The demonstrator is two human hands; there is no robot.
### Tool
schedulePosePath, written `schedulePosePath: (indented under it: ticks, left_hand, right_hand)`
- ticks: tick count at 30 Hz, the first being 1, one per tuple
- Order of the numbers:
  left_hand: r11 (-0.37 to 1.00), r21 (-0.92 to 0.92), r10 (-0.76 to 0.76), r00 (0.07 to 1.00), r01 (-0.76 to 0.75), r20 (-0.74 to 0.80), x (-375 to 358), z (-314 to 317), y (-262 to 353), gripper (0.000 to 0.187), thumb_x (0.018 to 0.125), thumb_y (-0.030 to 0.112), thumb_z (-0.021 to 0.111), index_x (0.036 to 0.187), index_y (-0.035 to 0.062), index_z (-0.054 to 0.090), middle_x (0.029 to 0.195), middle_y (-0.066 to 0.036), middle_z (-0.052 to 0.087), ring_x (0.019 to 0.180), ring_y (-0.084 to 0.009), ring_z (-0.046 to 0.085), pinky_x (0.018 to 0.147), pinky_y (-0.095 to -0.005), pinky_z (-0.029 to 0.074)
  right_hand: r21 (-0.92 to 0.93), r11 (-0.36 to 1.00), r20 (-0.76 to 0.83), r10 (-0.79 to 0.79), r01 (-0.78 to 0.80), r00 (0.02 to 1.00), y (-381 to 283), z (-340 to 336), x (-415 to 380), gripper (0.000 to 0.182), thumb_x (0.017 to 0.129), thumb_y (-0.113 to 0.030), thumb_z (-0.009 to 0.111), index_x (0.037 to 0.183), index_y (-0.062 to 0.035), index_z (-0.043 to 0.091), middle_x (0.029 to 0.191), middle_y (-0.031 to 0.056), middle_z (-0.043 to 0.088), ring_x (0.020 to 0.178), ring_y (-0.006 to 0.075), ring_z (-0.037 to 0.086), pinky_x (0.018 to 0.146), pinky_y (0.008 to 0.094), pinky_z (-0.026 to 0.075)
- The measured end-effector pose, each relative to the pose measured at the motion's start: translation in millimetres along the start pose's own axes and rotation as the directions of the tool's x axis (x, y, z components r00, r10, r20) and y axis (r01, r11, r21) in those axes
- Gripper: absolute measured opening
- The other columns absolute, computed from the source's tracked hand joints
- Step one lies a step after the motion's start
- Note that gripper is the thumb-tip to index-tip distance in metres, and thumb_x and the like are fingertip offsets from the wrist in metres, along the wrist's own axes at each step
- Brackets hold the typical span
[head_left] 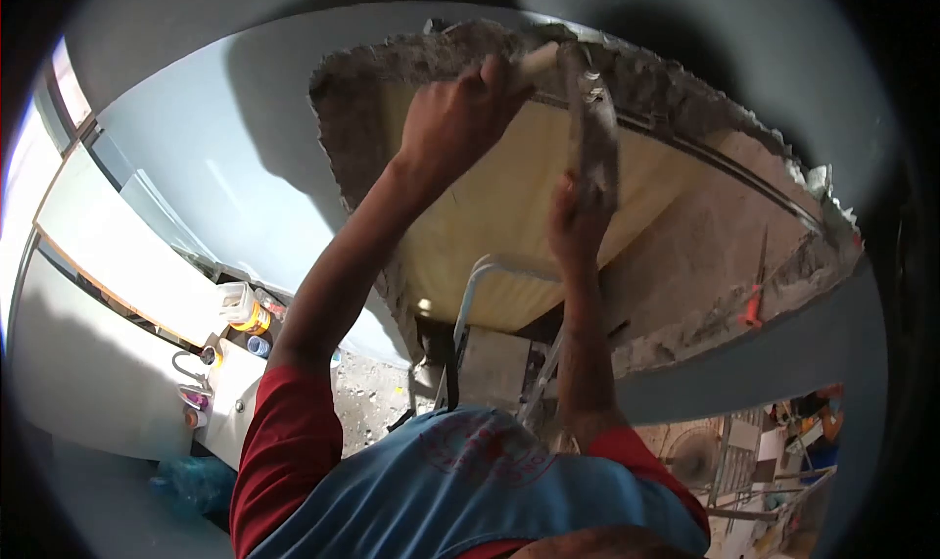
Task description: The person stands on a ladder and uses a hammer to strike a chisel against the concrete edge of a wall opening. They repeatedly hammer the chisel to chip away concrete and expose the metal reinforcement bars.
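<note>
My left hand (455, 118) is raised at the top of a rough-edged wall opening (348, 118), its fingers wrapped round a pale wooden handle (537, 62). Just to the right, my right hand (580, 221) grips the lower end of a flat, grey, mortar-stained piece (593, 133) that stands upright against the opening's upper edge. The far end of the wooden handle comes close to the top of this grey piece; whether they touch is unclear.
A metal ladder (475, 285) rises below my hands. An orange-handled screwdriver (752, 306) lies on the opening's lower right edge. At the left are a counter (231, 393) with a sink tap and plastic containers (240, 309). Rubble covers the floor (372, 393).
</note>
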State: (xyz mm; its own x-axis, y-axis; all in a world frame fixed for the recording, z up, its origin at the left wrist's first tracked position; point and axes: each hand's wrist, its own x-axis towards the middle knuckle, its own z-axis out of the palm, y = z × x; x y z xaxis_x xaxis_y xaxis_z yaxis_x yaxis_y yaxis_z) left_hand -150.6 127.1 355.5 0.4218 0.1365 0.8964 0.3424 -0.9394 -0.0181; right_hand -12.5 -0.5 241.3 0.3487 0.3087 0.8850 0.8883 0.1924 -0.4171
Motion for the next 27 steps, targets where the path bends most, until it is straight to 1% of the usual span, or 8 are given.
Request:
schedulePosePath:
  ticks: [2, 3, 5, 8, 22, 24, 25, 27]
  left_hand:
    - [0.999, 0.003, -0.032, 0.999, 0.032, 0.038, -7.8, 0.6, 2.9, 0.039, 0.091, 0.041, 0.062, 0.086, 0.0049, 0.048, 0.066, -0.016, 0.065, 0.050, -0.0343, 0.064, 0.040, -0.0417, 0.050]
    - [0.998, 0.029, -0.052, 0.998, 0.051, 0.038, -0.2, 1.1, -0.6, 0.039, 0.091, 0.041, 0.062, 0.087, 0.0049, 0.048, 0.067, -0.017, 0.065, 0.051, -0.0346, 0.064, 0.041, -0.0422, 0.050]
    - [0.999, 0.004, -0.041, 0.999, 0.041, 0.010, -2.5, 5.7, -2.1, 0.038, 0.091, 0.041, 0.062, 0.088, 0.0051, 0.048, 0.067, -0.017, 0.065, 0.051, -0.0348, 0.064, 0.041, -0.0428, 0.050]
    - [0.998, -0.012, -0.056, 0.998, 0.056, 0.004, -1.6, 8.5, -3.6, 0.038, 0.091, 0.041, 0.062, 0.090, 0.0057, 0.048, 0.067, -0.017, 0.065, 0.052, -0.0351, 0.064, 0.042, -0.0440, 0.050]
    - [0.993, -0.054, -0.096, 0.988, 0.103, 0.120, 5.2, -11.7, -9.4, 0.034, 0.092, 0.039, 0.061, 0.097, 0.0053, 0.053, 0.067, -0.017, 0.064, 0.057, -0.0370, 0.064, 0.053, -0.0480, 0.051]
    - [0.935, -0.340, -0.046, 0.985, 0.102, 0.167, 2.4, -10.4, -13.0, 0.036, 0.090, 0.038, 0.064, 0.092, 0.0030, 0.056, 0.065, -0.017, 0.063, 0.059, -0.0357, 0.064, 0.056, -0.0466, 0.051]
    - [0.826, -0.440, -0.267, 0.931, 0.353, 0.248, 0.7, -2.1, -6.1, 0.038, 0.088, 0.038, 0.068, 0.089, 0.0016, 0.056, 0.065, -0.017, 0.062, 0.061, -0.0339, 0.063, 0.056, -0.0438, 0.051]
    - [0.806, -0.471, -0.269, 0.931, 0.359, 0.248, -3.6, 0.9, -0.5, 0.037, 0.089, 0.040, 0.066, 0.092, 0.0034, 0.058, 0.068, -0.015, 0.063, 0.061, -0.0262, 0.062, 0.057, -0.0395, 0.049]
  right_hand:
    - [0.136, 0.921, 0.176, 0.340, -0.365, 0.924, 16.5, -8.1, -7.0, 0.036, 0.091, -0.039, 0.061, 0.084, -0.0039, 0.055, 0.068, 0.0124, 0.055, 0.055, 0.0120, 0.056, 0.048, 0.0335, 0.040]
    - [0.143, 0.929, 0.163, 0.318, -0.341, 0.934, 12.3, -9.4, -3.0, 0.036, 0.091, -0.039, 0.061, 0.084, -0.0039, 0.055, 0.068, 0.0124, 0.055, 0.055, 0.0120, 0.056, 0.048, 0.0335, 0.040]
    - [0.701, 0.643, 0.165, 0.274, -0.308, 0.948, -12.3, -18.9, -25.1, 0.054, 0.089, -0.060, 0.057, 0.080, -0.0069, 0.048, 0.065, 0.0042, 0.047, 0.049, 0.0109, 0.046, 0.043, 0.0289, 0.036]
    - [0.741, 0.660, -0.037, 0.226, -0.125, 0.974, -38.2, -11.4, -32.8, 0.068, 0.081, -0.075, 0.053, 0.079, -0.0076, 0.044, 0.065, -0.0001, 0.043, 0.049, 0.0089, 0.042, 0.043, 0.0247, 0.034]
    - [0.774, 0.529, 0.128, 0.409, -0.349, 0.904, -26.8, -25.3, -90.6, 0.074, 0.078, -0.073, 0.061, 0.093, -0.0031, 0.044, 0.074, 0.0052, 0.048, 0.056, 0.0120, 0.048, 0.048, 0.0262, 0.036]
    - [0.791, 0.504, 0.156, 0.382, -0.347, 0.911, -29.5, -28.4, -89.6, 0.071, 0.079, -0.072, 0.060, 0.092, -0.0040, 0.045, 0.074, 0.0047, 0.047, 0.056, 0.0119, 0.047, 0.048, 0.0258, 0.036]
    - [0.792, 0.503, 0.155, 0.383, -0.346, 0.911, -32.7, -28.0, -88.9, 0.071, 0.079, -0.072, 0.060, 0.092, -0.0040, 0.045, 0.074, 0.0047, 0.047, 0.056, 0.0119, 0.047, 0.048, 0.0258, 0.036]
    - [0.789, 0.513, 0.122, 0.406, -0.337, 0.905, -39.3, -26.7, -90.0, 0.071, 0.080, -0.074, 0.056, 0.088, -0.0052, 0.045, 0.070, 0.0038, 0.046, 0.055, 0.0111, 0.045, 0.048, 0.0248, 0.034]
